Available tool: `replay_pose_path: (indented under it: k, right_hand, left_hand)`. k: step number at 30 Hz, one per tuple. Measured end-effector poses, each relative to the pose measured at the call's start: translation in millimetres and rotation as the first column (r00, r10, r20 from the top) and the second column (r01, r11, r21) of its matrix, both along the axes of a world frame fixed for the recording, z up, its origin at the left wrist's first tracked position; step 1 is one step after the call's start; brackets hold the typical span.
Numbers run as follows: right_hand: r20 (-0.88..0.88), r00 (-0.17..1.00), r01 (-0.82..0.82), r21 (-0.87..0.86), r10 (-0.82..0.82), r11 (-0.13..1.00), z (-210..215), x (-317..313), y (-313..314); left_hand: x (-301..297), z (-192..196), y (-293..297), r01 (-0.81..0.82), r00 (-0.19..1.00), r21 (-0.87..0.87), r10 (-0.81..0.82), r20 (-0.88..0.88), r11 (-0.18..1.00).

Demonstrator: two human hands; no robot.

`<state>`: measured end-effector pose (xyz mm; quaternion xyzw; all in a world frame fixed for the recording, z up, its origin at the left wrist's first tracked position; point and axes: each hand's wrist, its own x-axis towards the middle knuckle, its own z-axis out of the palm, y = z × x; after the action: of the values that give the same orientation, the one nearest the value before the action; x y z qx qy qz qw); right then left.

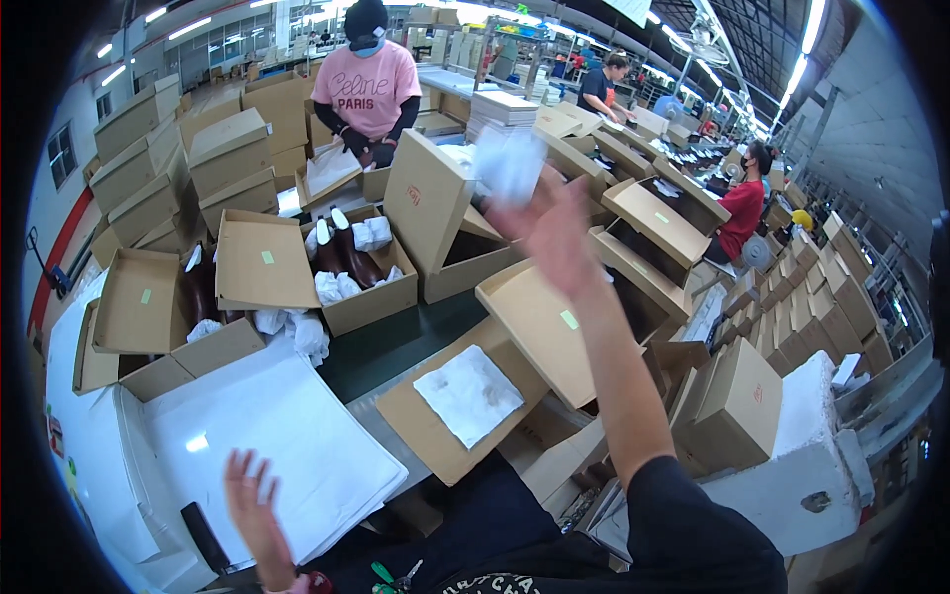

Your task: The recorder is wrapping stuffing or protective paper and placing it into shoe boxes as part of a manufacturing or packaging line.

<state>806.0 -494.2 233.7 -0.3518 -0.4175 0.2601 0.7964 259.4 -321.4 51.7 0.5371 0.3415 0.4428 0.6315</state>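
My right hand [556,233] reaches forward over the boxes, smeared by motion. At its fingers is a blurred white wad [510,163], which looks like crumpled paper. Low on the left, my left hand [255,510] is empty with its fingers apart, over a stack of large white sheets [282,450]. Between my arms lies a cardboard piece [421,436] with a folded white pad [467,394] on it. Ahead, an open box [371,307] holds dark brown boots [361,262] and white paper wads [336,287]. Another open box [203,356] on the left holds dark footwear too.
A box lid [539,337] tilts beneath my right forearm. Several open boxes [653,223] line the right side, and a closed box [727,406] stands near my right elbow. Across the table a person in pink [366,89] handles a box; stacked boxes [228,148] rise at left.
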Motion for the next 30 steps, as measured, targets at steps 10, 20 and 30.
replay_pose_path:
  k: [10,20,30]
  right_hand:
    - [-0.435,0.759,-0.649,-0.459,0.483,0.607,-186.1,-116.9,-51.3]
    - [-0.412,0.531,-0.792,-0.553,0.741,0.259,-291.9,-223.4,-65.8]
    - [-0.487,0.614,-0.761,-0.573,0.621,0.302,-258.1,-215.6,-73.0]
  left_hand:
    - [-178.0,-18.7,258.2,-0.438,0.746,0.514,0.617,-0.251,0.738]
    - [-312.1,-81.4,321.7,-0.119,0.16,0.73,0.739,-0.654,0.673]
    - [-289.2,-79.0,298.5,-0.344,-0.014,0.787,0.835,-0.55,0.513]
